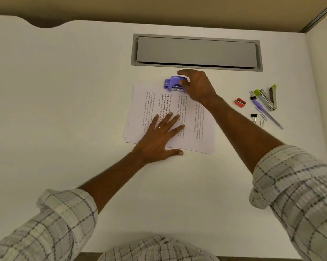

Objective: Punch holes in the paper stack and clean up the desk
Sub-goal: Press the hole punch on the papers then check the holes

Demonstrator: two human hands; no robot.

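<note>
– Paper stack (138,104) lies mid-desk (64,100), toward the far edge, and in the head view its sheets look slightly fanned. Square them first?
– I'd say so. The left hand (159,136) lies flat on it, fingers spread wide, which should pin it.
– And the hole punch (173,84)?
– It's on the stack's far edge, just before the grey hatch (196,51). The right hand (198,85) curls over it, thumb at the near side. Seat the sheets fully, then press straight down.

Purple hole punch (175,84); white paper stack (192,136) with black print; white surface (64,91) with a grey hatch (196,51); red sharpener (240,102); grey stapler (266,99) tipped lime green; purple pen (262,110); pale checked sleeves (300,185).
</note>
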